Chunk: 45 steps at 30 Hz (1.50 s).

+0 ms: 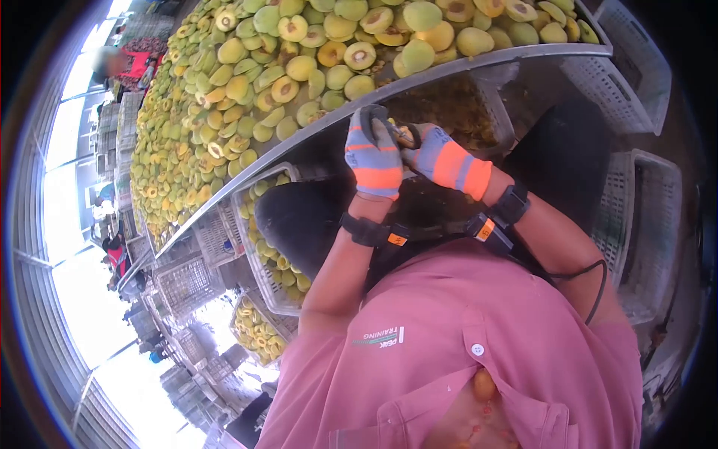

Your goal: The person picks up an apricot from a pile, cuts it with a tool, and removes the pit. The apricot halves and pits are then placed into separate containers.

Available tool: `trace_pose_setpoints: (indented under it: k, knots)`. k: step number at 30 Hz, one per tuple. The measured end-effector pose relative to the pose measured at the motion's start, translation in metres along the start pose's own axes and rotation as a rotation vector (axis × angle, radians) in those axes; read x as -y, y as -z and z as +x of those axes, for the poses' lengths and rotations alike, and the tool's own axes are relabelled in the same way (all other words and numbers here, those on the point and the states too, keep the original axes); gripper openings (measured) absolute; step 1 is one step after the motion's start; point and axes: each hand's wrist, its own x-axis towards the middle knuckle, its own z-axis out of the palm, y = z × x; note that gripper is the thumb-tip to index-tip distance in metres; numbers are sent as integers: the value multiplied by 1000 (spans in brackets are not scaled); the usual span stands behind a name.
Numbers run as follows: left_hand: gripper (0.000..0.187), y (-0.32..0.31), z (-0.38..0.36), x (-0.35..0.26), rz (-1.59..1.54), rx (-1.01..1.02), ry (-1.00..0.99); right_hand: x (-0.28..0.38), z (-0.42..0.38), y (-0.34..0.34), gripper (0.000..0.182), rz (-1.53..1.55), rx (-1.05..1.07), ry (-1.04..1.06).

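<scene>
My left hand (372,153), in a grey, orange-striped work glove with dark fingertips, is closed just below the metal table edge. Close against it is my right hand (451,162), gloved alike, its fingers also curled shut. Between the two sets of fingers shows a small brownish-yellow fruit piece (406,137). Something thin and shiny seems to lie by the left fingers, but I cannot make out what it is. Beyond the hands spreads a big heap of halved yellow-green fruit (299,69) that looks like peaches, some halves with the pit showing.
A raised metal rim (299,138) borders the heap. Beneath it, between my knees, lie brown scraps (456,112). A white crate (273,298) of fruit halves stands at my left, more crates (647,232) at my right. Another person (134,63) is at the far left.
</scene>
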Motion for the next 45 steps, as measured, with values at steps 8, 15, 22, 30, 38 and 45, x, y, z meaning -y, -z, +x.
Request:
trace_pose_setpoints:
  k: [8, 15, 22, 30, 38, 45]
  knots:
    - [14, 10, 0, -1, 147, 37, -50, 1, 0, 8, 23, 154, 229, -186]
    - [24, 35, 8, 8, -285, 340, -43, -3, -5, 8, 24, 615, 627, 72]
    - [45, 62, 11, 10, -535, 116, 203, -10, -1, 18, 20, 664, 699, 181]
    - [18, 23, -8, 5, -451, -2, 218, 10, -7, -14, 13, 324, 153, -82]
    - [13, 15, -16, 1, 93, -116, 124, -17, -3, -9, 20, -195, 186, 154]
    - [12, 39, -12, 3, 79, -31, -232, 8, -15, 10, 14, 124, 501, 52]
